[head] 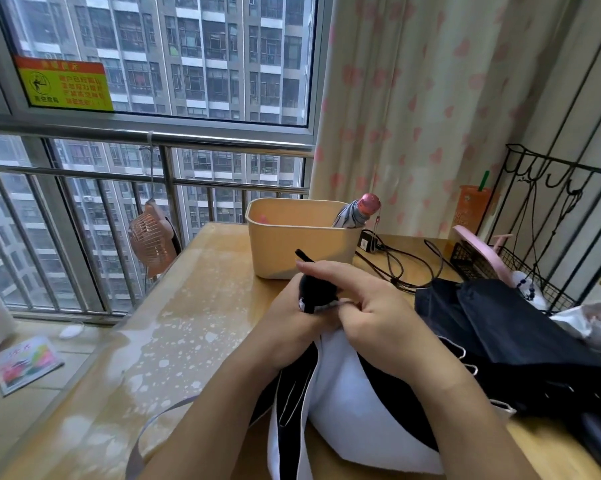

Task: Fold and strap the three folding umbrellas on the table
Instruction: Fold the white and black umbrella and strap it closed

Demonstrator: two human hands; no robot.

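2 hands meet over the middle of the tabletop (195, 306), and we have them both on the same umbrella. Our left hand (292, 317) is wrapped around the black handle end of the black-and-white umbrella (354, 410), fingers clamped shut on it from the left. Our right hand (372, 317) lies over the top, forefinger stretched out along the handle toward the bin and the other fingers curled down onto the gathered cloth just behind the handle. A thin black tip (304, 255) sticks out past our fingers. The white and black cloth of this umbrella spreads loose toward us, over the near edge of the tabletop, not yet rolled tight.

Just to the right lies a black umbrella (521, 327), its cloth crumpled and loose, touching the one we hold. Its metal rib ends (465, 362) show along the near edge.

Beyond our hands stands a beige bin (299, 244), and 1 folded grey umbrella (352, 213) with a pink handle leans upright in its right corner. Black cables (403, 268) trail on the tabletop to the right of the bin. A black wire rack (548, 237) stands at the far right, and a small pink fan (152, 240) hangs off the left side by the window railing.
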